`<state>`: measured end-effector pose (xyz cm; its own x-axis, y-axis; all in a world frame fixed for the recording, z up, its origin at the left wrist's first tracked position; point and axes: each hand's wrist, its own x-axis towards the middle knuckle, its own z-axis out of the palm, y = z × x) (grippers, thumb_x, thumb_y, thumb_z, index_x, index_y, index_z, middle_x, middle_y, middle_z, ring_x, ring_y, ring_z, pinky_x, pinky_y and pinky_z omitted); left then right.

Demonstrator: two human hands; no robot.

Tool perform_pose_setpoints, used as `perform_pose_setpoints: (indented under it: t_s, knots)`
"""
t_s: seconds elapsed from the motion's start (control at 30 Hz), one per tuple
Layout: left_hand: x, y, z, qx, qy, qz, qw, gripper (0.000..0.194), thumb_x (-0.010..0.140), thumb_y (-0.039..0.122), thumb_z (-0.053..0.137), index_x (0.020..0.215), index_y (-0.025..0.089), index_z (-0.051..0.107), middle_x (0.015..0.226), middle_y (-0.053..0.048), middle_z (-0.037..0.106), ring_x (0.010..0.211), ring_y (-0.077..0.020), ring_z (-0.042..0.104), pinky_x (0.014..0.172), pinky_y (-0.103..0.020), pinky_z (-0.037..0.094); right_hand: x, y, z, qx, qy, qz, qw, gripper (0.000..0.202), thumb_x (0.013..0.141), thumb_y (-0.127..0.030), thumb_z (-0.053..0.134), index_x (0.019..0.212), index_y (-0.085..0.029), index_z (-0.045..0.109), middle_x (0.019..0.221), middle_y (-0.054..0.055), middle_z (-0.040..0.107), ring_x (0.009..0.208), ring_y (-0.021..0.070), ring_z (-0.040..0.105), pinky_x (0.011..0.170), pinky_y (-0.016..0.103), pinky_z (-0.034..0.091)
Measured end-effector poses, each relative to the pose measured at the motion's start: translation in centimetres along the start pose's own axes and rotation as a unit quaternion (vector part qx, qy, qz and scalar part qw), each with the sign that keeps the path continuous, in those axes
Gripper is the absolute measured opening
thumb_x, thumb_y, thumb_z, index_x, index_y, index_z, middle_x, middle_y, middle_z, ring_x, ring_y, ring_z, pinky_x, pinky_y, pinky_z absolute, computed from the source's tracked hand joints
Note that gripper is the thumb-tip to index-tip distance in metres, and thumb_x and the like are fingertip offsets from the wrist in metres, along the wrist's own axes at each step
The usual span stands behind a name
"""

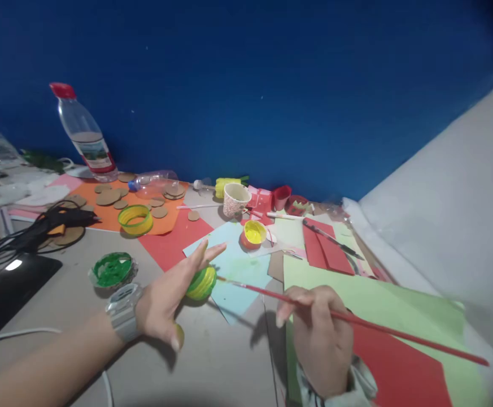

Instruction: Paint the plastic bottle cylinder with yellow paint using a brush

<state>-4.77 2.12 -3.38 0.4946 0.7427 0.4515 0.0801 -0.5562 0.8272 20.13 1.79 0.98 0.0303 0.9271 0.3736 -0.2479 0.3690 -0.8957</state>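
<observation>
My left hand [165, 297], wearing a grey watch [124, 311], has its thumb and front fingers spread. Against its fingers it holds a rounded green-and-yellow painted piece [201, 284]; part of that piece and some fingers are hidden behind the hand. A paint smudge shows on the thumb. In my right hand [320, 333] is a long red paintbrush [263, 291], gripped between thumb and fingers. The bristle tip meets or nearly meets the painted piece. A small cup of yellow paint [253, 233] stands beyond, and a dish of green paint [113, 270] sits left of my watch.
A yellow ring [135, 220] and several cardboard discs [108, 196] lie on orange paper [168, 225]. Along the blue wall stand an upright bottle [86, 135] and a patterned cup [236, 200]. Black cables [30, 229] lie left; green sheets [398, 299] spread right.
</observation>
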Motion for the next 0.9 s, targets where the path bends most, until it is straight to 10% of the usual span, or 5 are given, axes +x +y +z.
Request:
perform_pose_setpoints:
  t_s: [0.27,0.9]
  knots:
    - [0.4,0.0,-0.1,-0.002,-0.003,-0.009,1.0,0.136,0.052,0.088,0.056,0.149,0.024,-0.015,0.157,-0.022,0.017,0.142,-0.0416,0.019,0.109,-0.062,0.018,-2.0,0.6,0.2,0.014,-0.115,-0.006,0.993,0.023,0.098,-0.023,0.041,0.103,-0.024,0.063,0.076,0.002,0.07,0.068,0.0156,0.068,0.062,0.031,0.057]
    - [0.7,0.6,-0.7,0.061,-0.043,0.004,0.997,0.136,0.053,0.086,0.059,0.15,0.023,-0.014,0.157,-0.017,0.019,0.14,-0.0411,0.025,0.112,-0.055,0.023,-1.6,1.1,0.9,0.015,-0.087,-0.012,0.996,0.022,0.095,-0.025,0.045,0.101,-0.026,0.066,0.073,0.003,0.071,0.062,0.0187,0.067,0.053,0.033,0.056]
